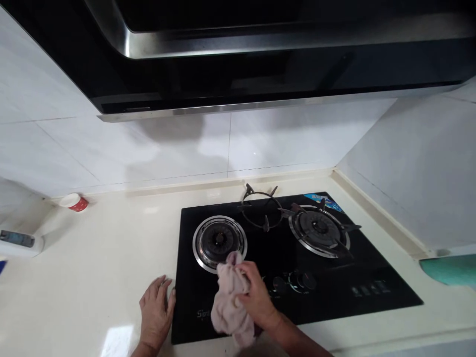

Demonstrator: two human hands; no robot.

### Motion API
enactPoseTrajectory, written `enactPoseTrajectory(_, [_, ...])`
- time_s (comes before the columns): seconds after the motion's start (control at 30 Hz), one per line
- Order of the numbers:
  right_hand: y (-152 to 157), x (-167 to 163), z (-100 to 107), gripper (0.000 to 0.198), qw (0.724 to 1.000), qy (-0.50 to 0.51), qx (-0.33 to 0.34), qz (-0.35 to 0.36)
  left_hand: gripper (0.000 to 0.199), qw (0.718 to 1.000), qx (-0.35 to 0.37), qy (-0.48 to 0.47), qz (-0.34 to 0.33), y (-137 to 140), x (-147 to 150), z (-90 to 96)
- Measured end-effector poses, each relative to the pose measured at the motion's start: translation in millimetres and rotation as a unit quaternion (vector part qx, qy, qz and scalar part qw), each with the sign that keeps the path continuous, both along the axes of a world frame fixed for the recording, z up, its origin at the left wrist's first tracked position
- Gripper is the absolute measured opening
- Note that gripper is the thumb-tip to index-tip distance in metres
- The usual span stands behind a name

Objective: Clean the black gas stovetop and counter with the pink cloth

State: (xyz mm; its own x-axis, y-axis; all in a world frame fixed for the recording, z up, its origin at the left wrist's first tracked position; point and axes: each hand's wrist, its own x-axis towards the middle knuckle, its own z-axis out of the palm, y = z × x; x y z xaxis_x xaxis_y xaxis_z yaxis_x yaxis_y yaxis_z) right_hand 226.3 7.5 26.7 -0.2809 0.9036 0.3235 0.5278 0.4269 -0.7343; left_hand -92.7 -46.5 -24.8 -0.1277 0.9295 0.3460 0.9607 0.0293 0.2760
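My right hand (256,295) grips a crumpled pale pink cloth (230,302) pressed against the front edge of the left burner (219,243) on a black glass gas hob (334,282). My left hand (156,310) lies flat with fingers apart on the cream counter (96,267), just left of the hob's edge. The left burner has no pan support. A loose black pan support (259,208) rests on the glass between the two burners. The right burner (320,230) has its support in place.
Control knobs (293,282) sit at the hob's front middle. A red-and-white cup (74,202) stands by the back wall at left, a white device (20,242) at the far left. A teal object (449,270) lies at right. The range hood (260,54) hangs overhead.
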Motion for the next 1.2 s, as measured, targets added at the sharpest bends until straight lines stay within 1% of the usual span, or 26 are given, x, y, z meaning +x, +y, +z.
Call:
enactPoseTrajectory(0.07, [10,26,13,0.048,0.991,0.068,-0.016,-0.117,0.034,1.000,-0.002,0.002,0.006,1,1,2.3])
enactPoseTrajectory(0.13, [21,53,29,0.049,0.967,0.121,0.003,-0.223,0.034,1.000,-0.004,0.004,0.007,1,2,4.0])
enactPoseTrajectory(0.2, [31,78,43,0.047,0.947,0.117,0.058,-0.295,0.034,1.000,-0.008,0.005,0.006,1,3,4.9])
enactPoseTrajectory(0.27, [38,101,48,0.047,0.939,0.064,0.104,-0.323,0.035,1.000,-0.010,0.007,0.004,1,3,4.7])
enactPoseTrajectory(0.3, [40,112,47,0.048,0.941,0.019,0.107,-0.321,0.035,1.000,-0.010,0.008,0.004,1,3,4.2])
enactPoseTrajectory(0.33, [41,121,42,0.049,0.946,-0.038,0.091,-0.310,0.035,1.000,-0.010,0.009,0.003,1,3,3.7])
enactPoseTrajectory(0.4, [38,138,27,0.049,0.950,-0.168,0.018,-0.262,0.036,1.000,-0.011,0.012,0.003,1,2,2.5])
enactPoseTrajectory(0.47, [33,149,8,0.046,0.935,-0.265,-0.069,-0.223,0.035,1.000,-0.010,0.014,0.004,1,2,1.9])
enactPoseTrajectory(0.5, [31,152,0,0.045,0.928,-0.288,-0.103,-0.211,0.035,1.000,-0.010,0.016,0.004,1,3,1.8])
enactPoseTrajectory(0.57, [31,153,-11,0.047,0.924,-0.294,-0.134,-0.203,0.034,1.000,-0.008,0.019,0.002,1,3,2.4])
enactPoseTrajectory(0.67, [44,141,-12,0.050,0.924,-0.296,-0.130,-0.206,0.034,1.000,-0.010,0.027,-0.001,1,5,3.8])
enactPoseTrajectory(0.77, [62,120,-2,0.047,0.909,-0.328,-0.141,-0.214,0.035,0.999,-0.014,0.037,-0.005,1,6,5.7])
enactPoseTrajectory(0.83, [70,104,4,0.044,0.908,-0.342,-0.140,-0.197,0.035,0.999,-0.019,0.041,-0.005,1,9,7.7])
enactPoseTrajectory(0.9, [72,88,9,0.038,0.913,-0.351,-0.123,-0.167,0.035,0.999,-0.028,0.040,-0.001,1,11,10.1])
enactPoseTrajectory(1.0, [66,66,12,0.028,0.922,-0.362,-0.099,-0.095,0.035,0.999,-0.039,0.037,0.004,0,15,12.5])
enactPoseTrajectory(1.13, [47,41,18,0.022,0.925,-0.367,-0.101,0.020,0.034,0.998,-0.047,0.040,0.007,-1,17,11.6])
enactPoseTrajectory(1.2, [32,29,20,0.022,0.926,-0.361,-0.091,0.057,0.033,0.998,-0.047,0.042,0.008,-2,17,11.0])
